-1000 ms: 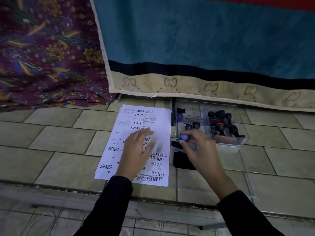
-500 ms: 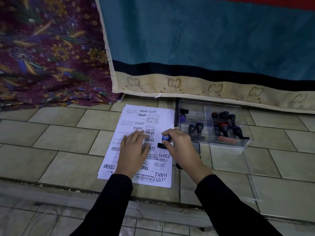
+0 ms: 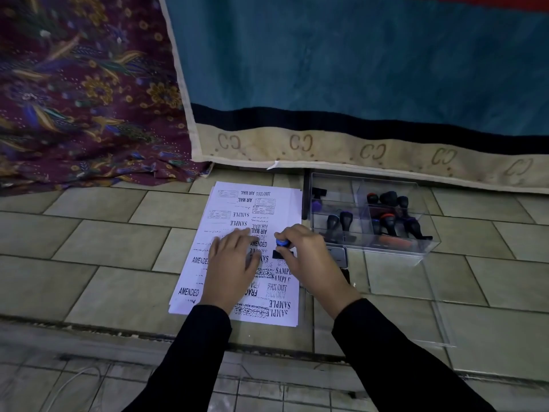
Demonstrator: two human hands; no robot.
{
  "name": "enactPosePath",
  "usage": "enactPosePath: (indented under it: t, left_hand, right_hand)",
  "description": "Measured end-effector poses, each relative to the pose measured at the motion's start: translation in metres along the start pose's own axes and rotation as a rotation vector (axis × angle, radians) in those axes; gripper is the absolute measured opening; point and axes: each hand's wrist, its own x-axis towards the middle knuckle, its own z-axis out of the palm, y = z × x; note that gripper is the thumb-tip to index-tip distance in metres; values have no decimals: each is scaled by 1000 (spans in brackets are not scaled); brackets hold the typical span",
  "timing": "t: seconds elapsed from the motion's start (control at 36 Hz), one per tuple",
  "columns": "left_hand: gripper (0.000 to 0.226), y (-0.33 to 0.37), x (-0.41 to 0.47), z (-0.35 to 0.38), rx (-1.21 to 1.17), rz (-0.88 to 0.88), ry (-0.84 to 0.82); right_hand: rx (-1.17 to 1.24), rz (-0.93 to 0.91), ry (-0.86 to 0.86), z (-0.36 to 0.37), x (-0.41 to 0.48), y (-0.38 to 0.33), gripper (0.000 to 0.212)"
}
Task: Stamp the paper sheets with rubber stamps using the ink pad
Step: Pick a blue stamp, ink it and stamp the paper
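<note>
Head view: right hand (image 3: 309, 257) presses stamp (image 3: 282, 248) onto paper (image 3: 237, 209).

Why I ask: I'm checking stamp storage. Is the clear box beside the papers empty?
No, the clear box holds several upright stamps, black-handled with purple or orange-red caps, right of the paper sheets.

Bare beige floor tiles (image 3: 98, 245) lie open to the left of the white stack of stamped paper sheets (image 3: 237, 209). On its right, a clear plastic box of black-handled stamps (image 3: 371, 215) stands just beside the sheets, with a dark ink pad (image 3: 338, 254) in front of it. Behind, a teal blanket with a beige border (image 3: 326, 84) and a maroon floral cloth (image 3: 83, 93) close off the far side.
</note>
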Motion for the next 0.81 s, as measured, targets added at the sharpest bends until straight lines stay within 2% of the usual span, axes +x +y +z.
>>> enactPosePath:
  t: [0.17,0.36,0.53,0.69,0.81]
  left_hand:
    - [37,0,0,0,14,4,2]
    - [29,-1,1,0,-3,-1,5]
    - [26,-1,4,-3,-26,-11,-10]
    - [26,1,4,-3,-25,-22,-6]
    - [30,0,2,-1,-41,-19,0]
  right_hand:
    - [15,9,42,4,-5,1,14]
    - [47,21,37,4,-8,2,20]
    - [310,257,281,-41,16,5,24]
    - [109,369,315,-79,36,42,13]
    - [5,461,189,-79,40,63,13]
